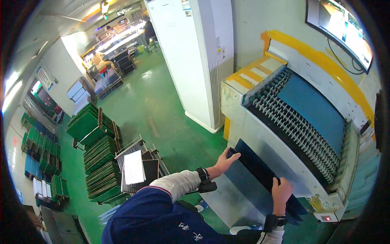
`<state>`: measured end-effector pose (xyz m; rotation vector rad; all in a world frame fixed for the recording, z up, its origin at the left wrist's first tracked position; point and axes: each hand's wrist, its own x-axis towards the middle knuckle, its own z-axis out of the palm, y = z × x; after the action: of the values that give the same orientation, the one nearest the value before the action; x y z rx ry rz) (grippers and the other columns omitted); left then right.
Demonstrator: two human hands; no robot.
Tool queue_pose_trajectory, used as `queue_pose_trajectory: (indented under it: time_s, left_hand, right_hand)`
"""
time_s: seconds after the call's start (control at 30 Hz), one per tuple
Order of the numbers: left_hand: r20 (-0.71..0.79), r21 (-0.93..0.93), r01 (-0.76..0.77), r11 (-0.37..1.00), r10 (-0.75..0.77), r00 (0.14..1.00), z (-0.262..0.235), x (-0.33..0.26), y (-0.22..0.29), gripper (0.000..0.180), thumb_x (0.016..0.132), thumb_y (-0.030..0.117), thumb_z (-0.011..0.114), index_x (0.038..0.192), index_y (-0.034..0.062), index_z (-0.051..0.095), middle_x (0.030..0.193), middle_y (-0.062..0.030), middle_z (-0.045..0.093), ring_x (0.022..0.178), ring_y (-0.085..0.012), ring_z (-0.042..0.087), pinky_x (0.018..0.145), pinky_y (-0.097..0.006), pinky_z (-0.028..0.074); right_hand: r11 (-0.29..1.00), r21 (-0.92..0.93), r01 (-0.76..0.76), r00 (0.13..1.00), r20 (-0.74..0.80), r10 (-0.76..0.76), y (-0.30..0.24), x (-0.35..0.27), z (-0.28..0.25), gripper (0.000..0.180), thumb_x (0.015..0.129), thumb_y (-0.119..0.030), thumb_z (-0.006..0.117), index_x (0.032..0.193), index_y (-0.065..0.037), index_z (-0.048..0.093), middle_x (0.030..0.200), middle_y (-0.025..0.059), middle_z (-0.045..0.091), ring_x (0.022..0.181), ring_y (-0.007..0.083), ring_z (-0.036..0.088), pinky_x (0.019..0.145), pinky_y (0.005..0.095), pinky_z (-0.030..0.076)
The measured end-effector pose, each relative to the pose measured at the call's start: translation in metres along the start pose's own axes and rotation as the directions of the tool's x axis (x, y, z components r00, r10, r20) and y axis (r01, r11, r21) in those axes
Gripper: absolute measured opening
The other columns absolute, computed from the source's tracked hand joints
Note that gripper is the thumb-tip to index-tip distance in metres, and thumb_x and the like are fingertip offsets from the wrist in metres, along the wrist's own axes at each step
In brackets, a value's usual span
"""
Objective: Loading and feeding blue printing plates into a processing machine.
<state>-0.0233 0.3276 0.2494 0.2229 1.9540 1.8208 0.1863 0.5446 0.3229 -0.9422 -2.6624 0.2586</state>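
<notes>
Now both hands hold one dark blue board (260,173) — left hand (224,160) gripping its far corner, right hand (281,192) gripping its near edge, just beside the roller machine (292,122), green floor (162,114) below.

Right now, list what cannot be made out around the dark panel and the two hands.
- Head view: the dark blue panel has its lower right corner covered by the right hand.
- Head view: the left hand fingertips curl behind the panel's end, so the grip is hidden.
- Head view: the roller conveyor has its far end cut off by the fisheye rim.
- Head view: the stacked green boards are too small to count.
</notes>
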Motion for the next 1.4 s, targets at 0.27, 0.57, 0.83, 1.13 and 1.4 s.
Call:
queue_pose_trajectory:
  time_s: [0.27,0.57,0.83,1.13,1.4]
  left_hand:
    - [0.034,0.052,-0.039,0.998,0.037,0.999,0.001,-0.004,0.017,0.090,0.079,0.058,0.065,0.136,-0.0065,0.039,0.132,-0.0249,0.050,0.126,-0.0312,0.046,0.106,-0.036,0.034]
    - [-0.043,0.130,-0.073,0.989,0.080,0.996,0.002,-0.023,0.040,0.084,0.081,0.057,0.064,0.132,-0.0063,0.043,0.126,-0.0234,0.054,0.121,-0.0306,0.050,0.103,-0.036,0.036]
    - [0.049,0.068,-0.065,0.996,0.062,0.997,-0.005,-0.007,0.013,0.082,0.080,0.054,0.066,0.131,-0.0064,0.044,0.124,-0.0206,0.056,0.119,-0.0263,0.051,0.102,-0.035,0.037]
    - [0.074,0.020,-0.054,0.998,0.053,0.996,-0.008,-0.018,0.027,0.079,0.081,0.050,0.067,0.130,-0.0071,0.044,0.125,-0.0200,0.055,0.120,-0.0250,0.050,0.102,-0.034,0.036]
    - [0.040,0.081,-0.070,0.994,0.067,0.997,-0.010,-0.020,0.017,0.073,0.082,0.053,0.065,0.123,-0.0044,0.050,0.113,-0.0173,0.060,0.108,-0.0235,0.055,0.096,-0.034,0.041]
  right_hand:
    - [1.000,0.003,-0.014,1.000,-0.013,0.014,-0.004,0.000,-0.001,0.030,0.081,-0.034,0.065,0.079,-0.004,0.065,0.079,0.0158,0.065,0.078,0.0357,0.062,0.074,0.0455,0.043]
    - [1.000,0.000,0.011,0.998,-0.066,-0.011,0.000,-0.002,0.004,0.030,0.081,-0.034,0.065,0.077,-0.004,0.063,0.079,0.0157,0.065,0.077,0.0362,0.061,0.073,0.0442,0.044]
    - [0.999,0.042,0.025,0.999,-0.049,-0.023,0.000,-0.003,0.005,0.033,0.081,-0.033,0.066,0.071,-0.002,0.057,0.073,0.0180,0.061,0.072,0.0401,0.057,0.067,0.0462,0.041]
    - [0.997,0.067,0.047,0.998,0.034,-0.050,0.001,-0.001,-0.007,0.033,0.080,-0.033,0.067,0.070,-0.002,0.059,0.071,0.0192,0.061,0.069,0.0403,0.058,0.062,0.0477,0.042]
    - [0.996,0.054,0.070,0.973,0.216,-0.080,0.003,-0.007,-0.013,0.033,0.076,-0.030,0.069,0.068,0.000,0.059,0.070,0.0227,0.058,0.067,0.0427,0.057,0.059,0.0492,0.041]
